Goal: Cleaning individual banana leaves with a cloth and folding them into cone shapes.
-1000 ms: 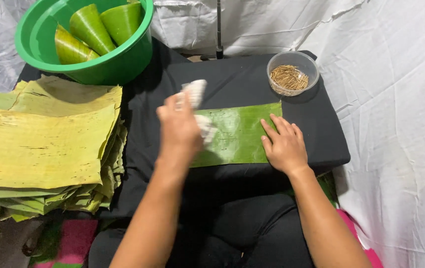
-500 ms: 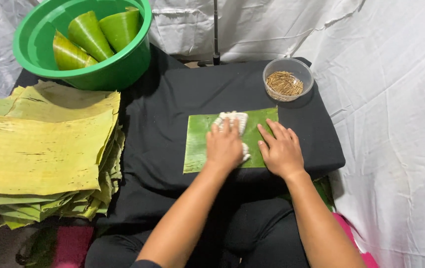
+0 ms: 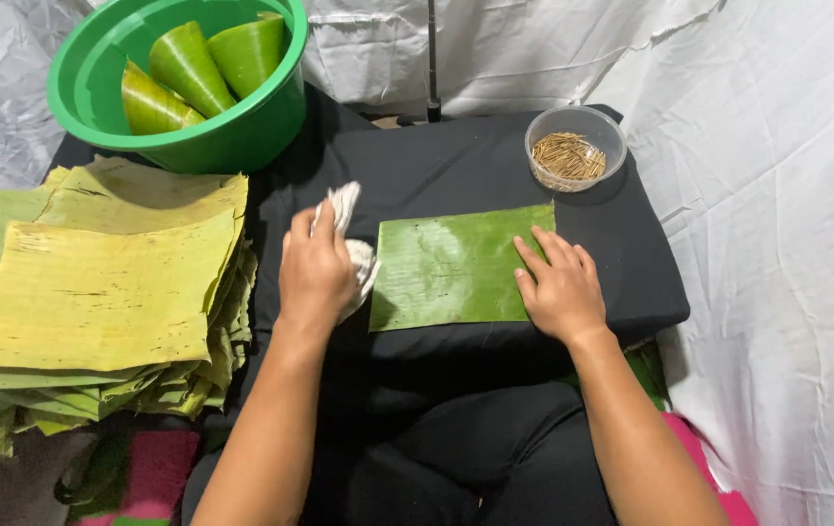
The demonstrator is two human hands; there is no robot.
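Left hand (image 3: 315,273) clutching white cloth (image 3: 354,255) at limp, tear-prone banana leaf (image 3: 451,265) edge, right hand (image 3: 561,288) flat, pinning opposite end.

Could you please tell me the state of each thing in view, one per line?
Left hand: closed on white cloth.
Right hand: flat, pressing leaf piece.
Leaf piece: spread flat, glossy.
Green basin: holds three leaf cones.
Clear bowl: part-filled with small sticks.
Leaf stack: piled flat.
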